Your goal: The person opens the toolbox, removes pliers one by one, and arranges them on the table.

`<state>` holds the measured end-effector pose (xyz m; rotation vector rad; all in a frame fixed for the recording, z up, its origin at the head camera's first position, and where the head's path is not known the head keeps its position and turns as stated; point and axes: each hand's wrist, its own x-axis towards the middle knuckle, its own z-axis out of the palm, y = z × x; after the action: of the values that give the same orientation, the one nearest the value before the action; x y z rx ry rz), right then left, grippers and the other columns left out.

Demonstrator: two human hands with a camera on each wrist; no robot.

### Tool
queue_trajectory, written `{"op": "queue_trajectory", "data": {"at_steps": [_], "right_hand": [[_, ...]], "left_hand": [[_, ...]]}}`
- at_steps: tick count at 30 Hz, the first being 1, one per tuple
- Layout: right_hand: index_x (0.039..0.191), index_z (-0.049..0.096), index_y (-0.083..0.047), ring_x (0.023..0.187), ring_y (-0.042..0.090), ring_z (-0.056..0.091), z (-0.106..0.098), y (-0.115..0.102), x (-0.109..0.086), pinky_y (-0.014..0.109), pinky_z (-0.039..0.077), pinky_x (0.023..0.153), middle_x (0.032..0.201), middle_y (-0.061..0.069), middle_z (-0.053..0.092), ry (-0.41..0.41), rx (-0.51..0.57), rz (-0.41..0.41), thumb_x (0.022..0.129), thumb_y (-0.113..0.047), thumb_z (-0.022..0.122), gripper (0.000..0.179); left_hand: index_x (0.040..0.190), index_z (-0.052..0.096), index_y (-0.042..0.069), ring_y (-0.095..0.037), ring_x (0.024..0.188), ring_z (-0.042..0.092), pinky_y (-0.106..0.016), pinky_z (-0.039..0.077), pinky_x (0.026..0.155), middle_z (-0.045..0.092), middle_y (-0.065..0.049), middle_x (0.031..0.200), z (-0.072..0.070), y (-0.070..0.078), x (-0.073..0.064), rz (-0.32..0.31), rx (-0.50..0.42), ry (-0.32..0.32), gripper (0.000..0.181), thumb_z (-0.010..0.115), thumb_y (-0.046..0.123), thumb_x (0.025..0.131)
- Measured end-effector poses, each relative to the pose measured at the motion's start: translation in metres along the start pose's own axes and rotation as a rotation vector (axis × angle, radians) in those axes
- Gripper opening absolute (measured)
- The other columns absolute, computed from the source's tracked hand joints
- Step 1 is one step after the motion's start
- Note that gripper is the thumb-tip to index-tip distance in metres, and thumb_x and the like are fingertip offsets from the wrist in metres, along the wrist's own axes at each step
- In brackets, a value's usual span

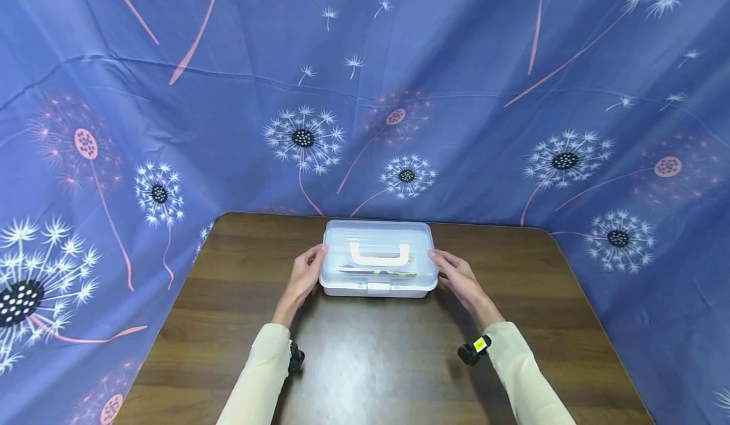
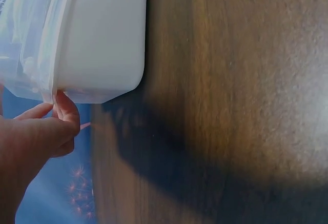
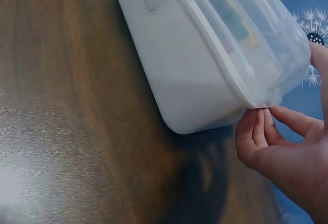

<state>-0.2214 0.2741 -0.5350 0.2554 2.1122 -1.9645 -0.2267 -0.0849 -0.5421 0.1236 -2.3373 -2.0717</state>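
Note:
A white plastic storage box (image 1: 376, 289) with a clear lid (image 1: 336, 238) and a white carry handle (image 1: 379, 260) sits toward the back of the table. Its front latch (image 1: 379, 288) lies flat against the front wall, and the lid is down. Through the lid some yellow and dark contents show, too blurred to name. My left hand (image 1: 305, 273) grips the box's left end, fingers curled under the rim in the left wrist view. At the opposite end my right hand (image 1: 459, 278) holds the rim, its fingertips (image 3: 261, 112) tucked beneath the edge and the thumb up by the lid.
The brown wooden table (image 1: 365, 361) has rounded back corners. Behind and beside it hangs a blue cloth (image 1: 473, 114) printed with dandelions. Dark wrist cameras (image 1: 473, 351) are strapped on both wrists.

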Motion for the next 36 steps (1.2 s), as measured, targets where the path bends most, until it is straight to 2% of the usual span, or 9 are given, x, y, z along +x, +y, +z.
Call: {"op": "queue_trajectory", "data": {"at_steps": [5, 13, 17, 20, 22, 25, 29, 32, 36], "right_hand": [[0.154, 0.038, 0.003, 0.125, 0.021, 0.054, -0.005, 0.007, -0.009, 0.031, 0.053, 0.095, 0.153, 0.022, 0.045, 0.026, 0.014, -0.024, 0.103, -0.044, 0.062, 0.074], [0.152, 0.04, 0.004, 0.118, 0.012, 0.056, -0.001, 0.014, -0.02, 0.026, 0.053, 0.093, 0.154, 0.021, 0.043, 0.056, 0.049, -0.054, 0.104, -0.041, 0.061, 0.07], [0.152, 0.041, 0.005, 0.121, 0.013, 0.054, -0.003, 0.018, -0.026, 0.027, 0.052, 0.095, 0.154, 0.019, 0.043, 0.07, 0.049, -0.056, 0.105, -0.038, 0.06, 0.066], [0.153, 0.039, 0.005, 0.129, 0.018, 0.05, -0.005, 0.02, -0.031, 0.028, 0.05, 0.098, 0.156, 0.02, 0.04, 0.065, 0.044, -0.063, 0.105, -0.039, 0.059, 0.068], [0.153, 0.038, 0.006, 0.133, 0.022, 0.047, -0.007, 0.022, -0.035, 0.028, 0.05, 0.099, 0.157, 0.021, 0.039, 0.061, 0.046, -0.064, 0.105, -0.04, 0.058, 0.069], [0.154, 0.038, 0.004, 0.136, 0.025, 0.044, -0.008, 0.025, -0.041, 0.026, 0.05, 0.098, 0.158, 0.019, 0.038, 0.06, 0.043, -0.053, 0.105, -0.041, 0.058, 0.07], [0.153, 0.039, 0.003, 0.128, 0.015, 0.051, -0.007, 0.028, -0.05, 0.023, 0.051, 0.095, 0.156, 0.019, 0.041, 0.073, 0.053, -0.047, 0.105, -0.041, 0.058, 0.068], [0.153, 0.039, 0.005, 0.118, 0.006, 0.056, -0.006, 0.03, -0.056, 0.023, 0.052, 0.094, 0.155, 0.02, 0.041, 0.084, 0.072, -0.054, 0.106, -0.038, 0.058, 0.066], [0.151, 0.041, 0.006, 0.116, 0.005, 0.057, -0.005, 0.033, -0.065, 0.024, 0.052, 0.093, 0.153, 0.022, 0.042, 0.103, 0.086, -0.067, 0.106, -0.036, 0.058, 0.064]], "left_hand": [[0.138, 0.057, -0.012, -0.028, 0.108, 0.061, -0.028, 0.049, 0.09, 0.065, -0.03, 0.125, 0.007, 0.004, -0.008, 0.0, -0.011, -0.009, 0.045, 0.057, 0.021, 0.107], [0.138, 0.06, -0.007, -0.024, 0.106, 0.061, -0.026, 0.049, 0.089, 0.067, -0.025, 0.123, 0.005, -0.007, -0.016, 0.005, -0.032, 0.019, 0.05, 0.06, 0.03, 0.105], [0.137, 0.059, -0.008, -0.021, 0.104, 0.061, -0.025, 0.049, 0.089, 0.067, -0.024, 0.122, 0.007, -0.009, -0.021, 0.017, -0.026, 0.01, 0.05, 0.06, 0.03, 0.105], [0.136, 0.06, -0.009, -0.02, 0.102, 0.061, -0.023, 0.049, 0.087, 0.068, -0.024, 0.119, 0.009, -0.008, -0.026, 0.023, -0.021, 0.013, 0.048, 0.06, 0.028, 0.106], [0.136, 0.059, -0.01, -0.022, 0.103, 0.062, -0.024, 0.049, 0.086, 0.068, -0.025, 0.119, 0.011, -0.004, -0.031, 0.017, -0.018, 0.01, 0.046, 0.058, 0.025, 0.106], [0.136, 0.058, -0.013, -0.027, 0.105, 0.063, -0.025, 0.049, 0.086, 0.067, -0.027, 0.12, 0.011, 0.012, -0.045, 0.013, -0.011, -0.005, 0.044, 0.056, 0.021, 0.107], [0.136, 0.057, -0.014, -0.024, 0.102, 0.062, -0.025, 0.049, 0.086, 0.066, -0.027, 0.12, 0.01, 0.033, -0.063, 0.005, -0.003, -0.016, 0.043, 0.056, 0.018, 0.107], [0.135, 0.057, -0.014, -0.019, 0.1, 0.061, -0.023, 0.049, 0.085, 0.067, -0.026, 0.119, 0.009, 0.036, -0.071, 0.0, -0.004, -0.014, 0.042, 0.056, 0.018, 0.107], [0.135, 0.057, -0.014, -0.021, 0.1, 0.062, -0.023, 0.049, 0.085, 0.067, -0.026, 0.117, 0.01, 0.036, -0.078, -0.011, -0.016, -0.013, 0.042, 0.056, 0.017, 0.107]]}}
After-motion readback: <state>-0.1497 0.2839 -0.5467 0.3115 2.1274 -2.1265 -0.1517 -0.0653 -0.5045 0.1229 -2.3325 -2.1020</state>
